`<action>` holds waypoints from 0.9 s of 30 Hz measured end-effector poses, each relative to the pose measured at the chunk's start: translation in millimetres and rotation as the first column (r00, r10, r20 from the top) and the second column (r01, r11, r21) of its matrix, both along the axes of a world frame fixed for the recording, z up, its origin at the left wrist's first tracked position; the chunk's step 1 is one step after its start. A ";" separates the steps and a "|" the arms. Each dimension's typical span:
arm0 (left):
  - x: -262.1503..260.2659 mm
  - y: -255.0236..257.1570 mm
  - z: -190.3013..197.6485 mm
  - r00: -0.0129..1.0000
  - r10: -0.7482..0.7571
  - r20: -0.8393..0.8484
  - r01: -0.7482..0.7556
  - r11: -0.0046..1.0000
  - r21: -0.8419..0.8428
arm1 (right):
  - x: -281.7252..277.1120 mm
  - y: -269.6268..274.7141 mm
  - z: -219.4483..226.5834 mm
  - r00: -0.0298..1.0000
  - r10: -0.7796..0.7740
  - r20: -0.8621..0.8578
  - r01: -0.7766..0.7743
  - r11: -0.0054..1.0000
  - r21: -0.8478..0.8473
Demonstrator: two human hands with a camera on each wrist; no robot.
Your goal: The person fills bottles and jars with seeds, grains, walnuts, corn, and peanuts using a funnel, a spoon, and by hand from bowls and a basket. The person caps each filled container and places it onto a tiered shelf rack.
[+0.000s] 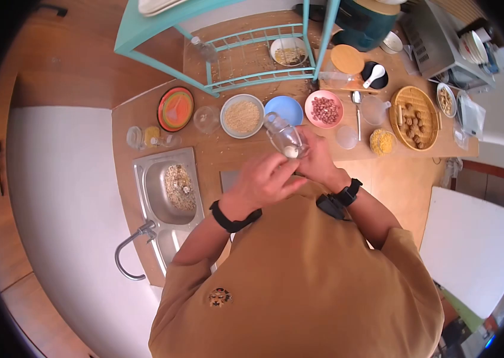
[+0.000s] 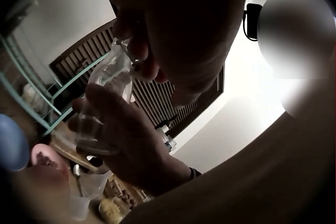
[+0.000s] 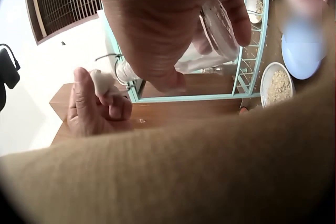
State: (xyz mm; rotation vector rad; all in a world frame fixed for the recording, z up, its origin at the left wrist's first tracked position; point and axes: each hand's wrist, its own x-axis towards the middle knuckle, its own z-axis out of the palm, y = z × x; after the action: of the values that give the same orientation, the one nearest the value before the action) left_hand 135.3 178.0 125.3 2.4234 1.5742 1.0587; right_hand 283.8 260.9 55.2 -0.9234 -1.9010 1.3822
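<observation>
In front of the chest, my right hand [image 1: 321, 156] grips a clear glass bottle [image 1: 280, 131] by its body. My left hand [image 1: 261, 181] is close beside it. A small white piece [image 3: 101, 81] sits between the left thumb and curled fingers in the right wrist view, near the bottle's narrow end; I cannot tell what kind of thing it is. From the left wrist, the bottle [image 2: 100, 129] appears tilted with its neck up by the left fingers, which are dark there. Past the bottle lie a blue plate [image 1: 286, 109] and a pink plate [image 1: 333, 101] of peanuts.
Along the counter stand a bowl of pale grains [image 1: 242, 116], a jar of yellow bits [image 1: 382, 142] and a wicker basket [image 1: 400, 134] with brown balls. A teal rack [image 1: 258, 79] rises behind. At left is a steel sink [image 1: 144, 179] with grains scattered in it.
</observation>
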 end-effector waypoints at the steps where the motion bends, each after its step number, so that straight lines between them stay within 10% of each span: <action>1: -0.3 -8.3 -15.0 0.984 0.033 0.174 -0.029 0.999 -0.030 | -4.8 -1.5 -2.5 0.997 -0.036 -0.068 0.031 0.997 -0.070; 4: -9.2 -32.8 -49.9 0.825 0.225 0.518 -0.134 0.969 -0.206 | -6.7 -1.6 -3.0 0.997 0.068 0.025 -0.068 0.997 -0.025; 6: -13.4 -35.0 -58.4 0.352 0.501 0.791 -0.087 0.859 -0.505 | -12.7 -3.1 -9.0 0.989 0.150 0.005 -0.150 0.988 -0.044; 8: -21.6 -36.7 -56.2 0.209 0.445 0.871 0.011 0.890 -0.457 | -16.0 -4.8 -22.7 0.934 0.343 0.098 -0.352 0.930 0.101; 13: -46.9 -51.7 -75.7 0.670 0.382 0.637 -0.001 0.858 -0.514 | -36.8 -12.5 -59.4 0.865 0.489 0.111 -0.499 0.863 0.083; 20: -64.7 -67.4 -135.9 0.728 0.469 0.500 -0.178 0.833 -0.523 | -16.1 -15.1 -88.9 0.850 0.403 0.339 -0.465 0.877 0.123; 23: -74.7 -66.6 -163.5 0.714 0.496 0.495 -0.219 0.829 -0.515 | 34.2 -12.6 -118.4 0.912 0.038 0.407 -0.034 0.999 -0.016; 27: -76.9 -62.8 -186.0 0.744 0.469 0.476 -0.223 0.846 -0.485 | 113.4 1.4 -140.2 0.621 -0.446 0.644 0.511 0.854 0.099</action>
State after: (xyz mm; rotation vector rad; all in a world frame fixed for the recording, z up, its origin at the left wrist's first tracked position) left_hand 58.4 115.2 -60.7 1.3674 1.8120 1.2187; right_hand 397.2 262.3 -85.0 -2.0073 -1.8174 0.8688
